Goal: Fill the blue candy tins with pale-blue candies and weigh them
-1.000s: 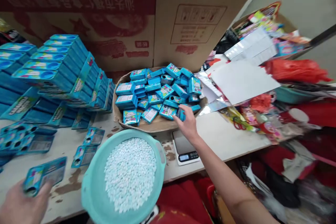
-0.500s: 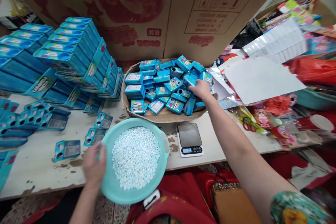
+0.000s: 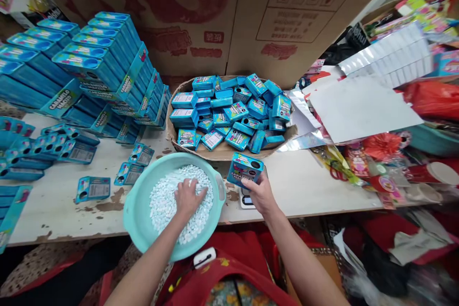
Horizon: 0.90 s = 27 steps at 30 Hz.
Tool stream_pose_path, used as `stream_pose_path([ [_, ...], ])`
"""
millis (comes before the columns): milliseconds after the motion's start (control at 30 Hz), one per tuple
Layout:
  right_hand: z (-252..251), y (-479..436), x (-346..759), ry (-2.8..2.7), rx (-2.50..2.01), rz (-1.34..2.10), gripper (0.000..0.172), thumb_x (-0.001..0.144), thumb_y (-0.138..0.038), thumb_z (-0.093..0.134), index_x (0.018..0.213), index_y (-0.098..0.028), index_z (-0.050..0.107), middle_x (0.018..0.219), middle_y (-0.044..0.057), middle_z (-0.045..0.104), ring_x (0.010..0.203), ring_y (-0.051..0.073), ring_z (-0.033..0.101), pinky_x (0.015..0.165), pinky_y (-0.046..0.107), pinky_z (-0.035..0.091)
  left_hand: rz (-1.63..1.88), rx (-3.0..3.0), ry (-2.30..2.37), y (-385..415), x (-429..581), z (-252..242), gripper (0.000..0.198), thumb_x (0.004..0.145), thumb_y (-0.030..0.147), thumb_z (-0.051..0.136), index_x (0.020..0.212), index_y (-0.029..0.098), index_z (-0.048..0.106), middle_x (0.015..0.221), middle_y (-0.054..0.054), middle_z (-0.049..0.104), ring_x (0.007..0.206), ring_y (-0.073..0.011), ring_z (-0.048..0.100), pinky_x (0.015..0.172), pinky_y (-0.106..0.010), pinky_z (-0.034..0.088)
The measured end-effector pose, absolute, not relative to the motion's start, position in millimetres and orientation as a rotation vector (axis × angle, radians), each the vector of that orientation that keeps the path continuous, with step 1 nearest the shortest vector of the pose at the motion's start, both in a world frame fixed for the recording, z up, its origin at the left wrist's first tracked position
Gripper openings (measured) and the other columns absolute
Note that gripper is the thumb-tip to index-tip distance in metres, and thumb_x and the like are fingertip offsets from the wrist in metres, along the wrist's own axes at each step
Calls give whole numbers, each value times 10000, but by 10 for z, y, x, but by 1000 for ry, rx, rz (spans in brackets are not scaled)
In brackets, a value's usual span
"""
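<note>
My left hand (image 3: 188, 198) rests with fingers spread in a heap of small pale candies (image 3: 163, 201). They fill a turquoise plastic basin (image 3: 134, 210) at the table's front edge. In my right hand (image 3: 261, 191) is a blue candy box (image 3: 245, 168), gripped at its lower right side, with a round dark hole in its top. That box is held over a small digital scale (image 3: 246, 202), which it mostly hides. Just beyond, a cut-down cardboard tray (image 3: 215, 154) holds many similar blue boxes, jumbled together.
Tall stacks of blue boxes (image 3: 107, 57) in display trays stand at left, with several loose boxes (image 3: 93, 188) before them. A large cardboard carton (image 3: 287, 24) stands behind. At right are a white sheet (image 3: 362, 110), scissors (image 3: 337, 174) and piled wrappers.
My right hand has come back from the cardboard tray towards me with a blue box. My left hand has moved right, from beside the basin into the candies.
</note>
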State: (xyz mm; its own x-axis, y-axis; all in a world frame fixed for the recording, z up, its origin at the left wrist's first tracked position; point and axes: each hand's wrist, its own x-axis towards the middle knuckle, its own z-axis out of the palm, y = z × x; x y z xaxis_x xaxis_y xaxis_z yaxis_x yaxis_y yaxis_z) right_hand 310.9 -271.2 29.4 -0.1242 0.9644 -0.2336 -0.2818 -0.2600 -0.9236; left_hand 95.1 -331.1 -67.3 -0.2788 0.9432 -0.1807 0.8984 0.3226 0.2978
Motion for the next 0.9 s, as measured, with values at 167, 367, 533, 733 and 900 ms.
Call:
stream_pose_path([
  [167, 489, -2825, 3157, -882, -1142, 1837, 464, 627, -342, 771, 1039, -235, 586, 970, 47, 703, 850, 247, 678, 773, 430, 556, 201, 1753, 2006, -3765, 1086, -629, 296, 877, 425, 447, 972, 220, 638, 1028, -102, 568, 1002, -270, 508, 871, -388, 394],
  [367, 703, -2970, 3218, -845, -836, 2030, 621, 665, -605, 546, 1204, -296, 522, 1364, 89, 495, 1124, 362, 569, 859, 628, 450, 815, 964, 1741, -3757, 938, -596, 158, 640, 324, 718, 715, 215, 631, 804, -50, 607, 867, -246, 576, 753, -307, 453],
  [533, 718, -2827, 3181, -1025, -906, 1906, 858, 666, -824, 298, 1299, -268, 461, 1259, 136, 557, 1176, 351, 527, 886, 644, 394, 1050, 396, 1325, -3688, 666, -490, 291, 706, 434, 644, 826, 173, 600, 724, -36, 607, 530, -137, 539, 418, -206, 375],
  [733, 656, -2618, 2786, -999, -898, 2048, 874, 714, -846, 171, 1310, -275, 458, 1195, 125, 597, 1058, 318, 584, 863, 601, 425, 1228, -168, 921, -3667, 494, -440, 305, 770, 439, 575, 862, 148, 564, 720, -62, 625, 513, -150, 586, 380, -218, 429],
  [900, 445, -2865, 2478, -825, -760, 2322, 944, 675, -891, 142, 1258, -238, 495, 1146, 130, 617, 969, 293, 609, 831, 564, 458, 1257, -215, 886, -3648, 502, -463, 305, 783, 426, 567, 920, 154, 563, 799, -73, 650, 610, -182, 639, 432, -249, 489],
])
